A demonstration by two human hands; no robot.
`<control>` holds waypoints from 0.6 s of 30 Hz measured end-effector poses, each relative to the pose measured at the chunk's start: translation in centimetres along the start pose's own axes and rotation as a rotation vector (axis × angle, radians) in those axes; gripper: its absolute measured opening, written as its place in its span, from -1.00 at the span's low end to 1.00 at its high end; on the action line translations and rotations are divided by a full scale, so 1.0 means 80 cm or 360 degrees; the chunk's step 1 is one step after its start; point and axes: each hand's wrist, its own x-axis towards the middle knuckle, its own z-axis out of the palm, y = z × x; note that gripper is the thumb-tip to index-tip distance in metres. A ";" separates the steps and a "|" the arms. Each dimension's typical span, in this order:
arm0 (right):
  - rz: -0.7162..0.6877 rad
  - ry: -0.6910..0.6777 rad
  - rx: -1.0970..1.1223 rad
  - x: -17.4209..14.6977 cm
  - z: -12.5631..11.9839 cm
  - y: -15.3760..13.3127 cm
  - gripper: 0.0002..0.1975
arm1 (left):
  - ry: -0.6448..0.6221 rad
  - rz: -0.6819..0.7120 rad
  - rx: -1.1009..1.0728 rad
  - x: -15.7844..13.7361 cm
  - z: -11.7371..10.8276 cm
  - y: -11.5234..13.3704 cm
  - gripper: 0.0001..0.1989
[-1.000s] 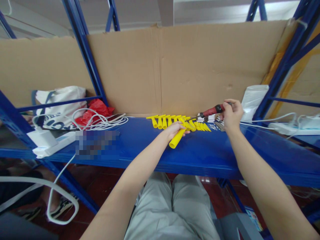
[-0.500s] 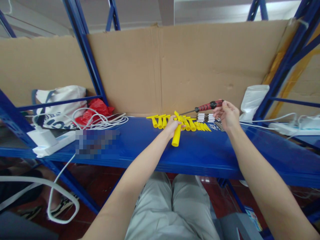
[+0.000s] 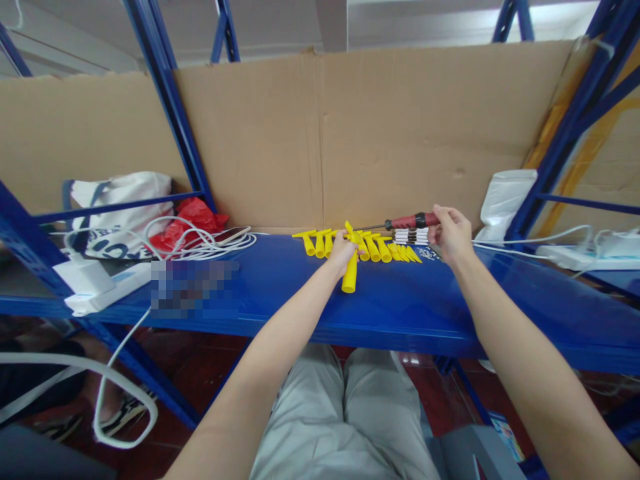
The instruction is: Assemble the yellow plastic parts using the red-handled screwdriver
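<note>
My left hand (image 3: 343,253) is closed around a yellow plastic piece with a hollow tube-shaped handle (image 3: 349,277), whose open end points toward me. In my right hand (image 3: 452,235) is a red and black screwdriver (image 3: 411,221), gripped at the butt of its handle. Its thin shaft points left to the upper part of the yellow piece; whether the tip touches it I cannot tell. Behind my left hand lies a row of similar yellow pieces (image 3: 384,251). Small yellow pointed parts (image 3: 406,253), white and dark strips (image 3: 411,236) and tiny silvery bits (image 3: 427,253) lie below the screwdriver.
The blue shelf (image 3: 290,293) has a cardboard sheet (image 3: 400,133) behind it. On the left are a white cloth bag (image 3: 120,213), a red plastic bag (image 3: 187,223), coiled white cable (image 3: 215,247) and a power strip (image 3: 113,290). A white pouch (image 3: 507,203) leans at the right.
My right hand has come slightly down and left, and the screwdriver now lies nearer level. The yellow piece in my left hand has turned a little.
</note>
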 end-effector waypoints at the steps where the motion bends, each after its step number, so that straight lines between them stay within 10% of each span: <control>1: 0.0029 -0.0021 0.0013 -0.001 0.000 -0.001 -0.60 | 0.0009 0.0008 0.0006 0.000 0.000 0.000 -0.44; 18: 0.0160 -0.0203 0.0188 0.002 -0.003 0.004 -0.58 | 0.0035 0.0022 0.0008 -0.002 0.000 0.001 -0.43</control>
